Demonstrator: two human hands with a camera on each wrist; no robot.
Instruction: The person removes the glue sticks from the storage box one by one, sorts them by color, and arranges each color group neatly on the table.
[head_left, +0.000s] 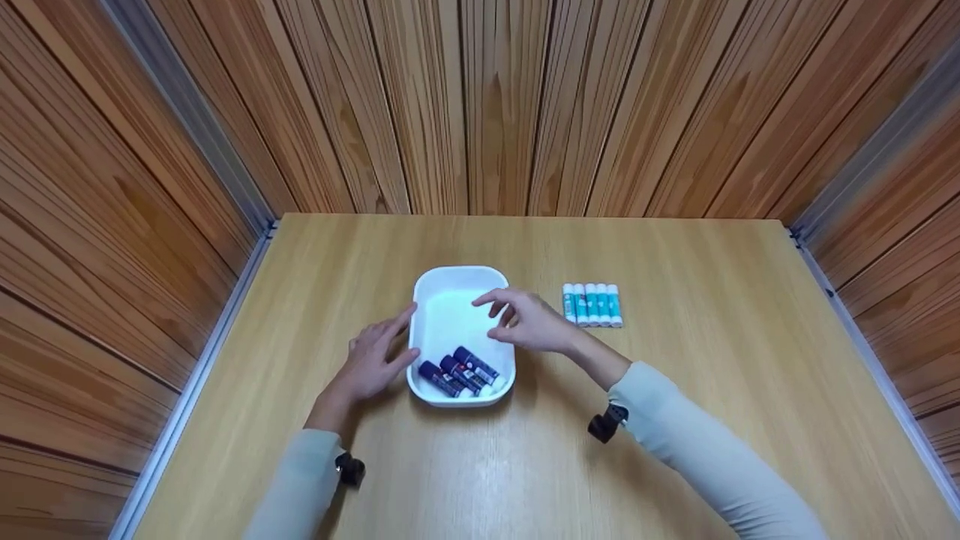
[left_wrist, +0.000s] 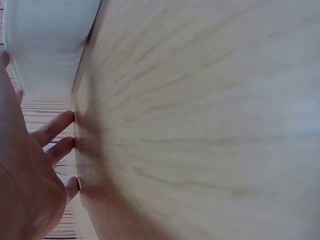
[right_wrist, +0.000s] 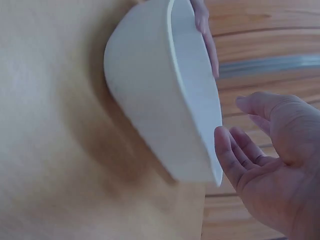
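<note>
A white plastic tub (head_left: 461, 274) stands on the table, with several dark blue glue sticks (head_left: 459, 373) lying slanted in its near end. My left hand (head_left: 373, 358) touches the tub's left rim with thumb and index finger. In the left wrist view, other fingertips (left_wrist: 62, 120) rest on the tabletop beside the tub. My right hand (head_left: 529, 321) hovers over the tub's right rim, fingers loosely bent and apart from the thumb, holding nothing. The right wrist view shows the same gap between thumb and fingers (right_wrist: 227, 150).
To the tub's right, several white-and-teal glue sticks (head_left: 592, 304) lie side by side in a neat row on the wooden table (head_left: 712, 375). Wood-plank walls (head_left: 495, 105) with grey metal corner strips enclose the table at the back and sides.
</note>
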